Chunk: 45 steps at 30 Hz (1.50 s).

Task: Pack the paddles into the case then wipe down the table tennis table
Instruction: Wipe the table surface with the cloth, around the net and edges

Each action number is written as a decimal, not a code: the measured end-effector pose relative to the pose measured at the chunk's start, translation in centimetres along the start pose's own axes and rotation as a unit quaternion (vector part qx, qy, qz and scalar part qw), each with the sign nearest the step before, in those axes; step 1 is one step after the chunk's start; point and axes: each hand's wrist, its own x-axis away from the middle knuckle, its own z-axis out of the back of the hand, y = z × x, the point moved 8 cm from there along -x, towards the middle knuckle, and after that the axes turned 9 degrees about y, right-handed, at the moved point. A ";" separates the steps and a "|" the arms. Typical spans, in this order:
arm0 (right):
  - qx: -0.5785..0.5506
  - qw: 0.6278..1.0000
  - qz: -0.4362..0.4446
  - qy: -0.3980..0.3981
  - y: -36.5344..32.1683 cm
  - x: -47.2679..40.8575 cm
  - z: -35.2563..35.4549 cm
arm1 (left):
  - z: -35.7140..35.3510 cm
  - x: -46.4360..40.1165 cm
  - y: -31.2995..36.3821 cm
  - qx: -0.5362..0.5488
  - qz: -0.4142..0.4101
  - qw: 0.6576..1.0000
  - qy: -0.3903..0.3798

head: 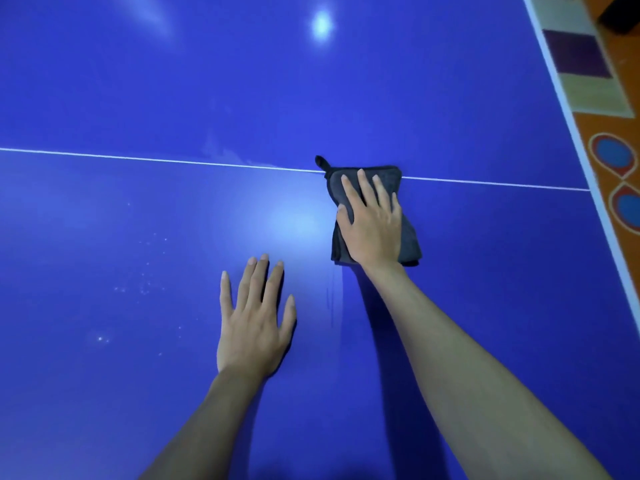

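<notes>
The right hand (372, 225) lies flat on a folded dark grey cloth (408, 244), fingers (363, 187) straight and slightly spread, pressing it onto the glossy blue tabletop (138, 98) right over the thin white line (138, 158), with the cloth's small black loop (321, 163) poking past that line. Nearer than the cloth and to its left, the left hand (254, 322) rests palm-down on the bare surface, fingers spread. Pale specks (145, 287) dot the sheen left of that hand, and a patterned orange rug (616, 157) shows beyond the table's white edge, far right of the cloth.

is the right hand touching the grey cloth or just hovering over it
Touching. The head view shows the right hand lying flat with straight fingers on the folded grey cloth, pressing it against the blue table.
</notes>
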 end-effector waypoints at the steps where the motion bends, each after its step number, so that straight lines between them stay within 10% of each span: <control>1: 0.000 1.000 -0.001 0.003 -0.5 1.4 0.4 | 0.1 0.0 0.0 0.000 -0.003 1.000 0.003; 13: 0.025 0.999 -0.030 -0.007 -7.1 23.7 5.7 | 2.7 1.3 -0.8 0.152 0.007 0.984 0.097; 19: 0.034 0.999 -0.029 -0.026 -9.2 30.5 7.2 | 3.1 2.8 -4.3 0.037 -0.068 0.995 0.066; 45: 0.005 1.000 -0.001 -0.003 -8.2 -2.7 -2.7 | 1.2 2.5 -6.3 -0.027 -0.080 0.996 -0.032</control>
